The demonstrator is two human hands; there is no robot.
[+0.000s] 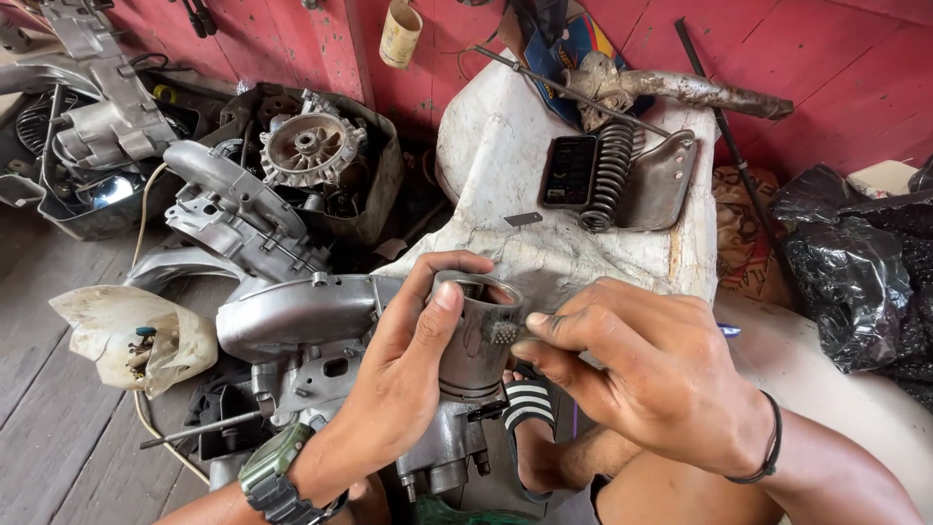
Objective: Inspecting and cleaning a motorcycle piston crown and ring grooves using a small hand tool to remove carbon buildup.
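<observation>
Left hand fingers wrap the grey metal cylinder above the engine casing, right hand fingers pinch a small ridged piece against its side; a loose pinch could likely drop it into the clutter below.

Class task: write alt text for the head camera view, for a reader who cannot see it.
A left hand grips a grey metal cylinder while the right hand pinches a small part against its side. Engine parts lie on the wooden floor.
</observation>
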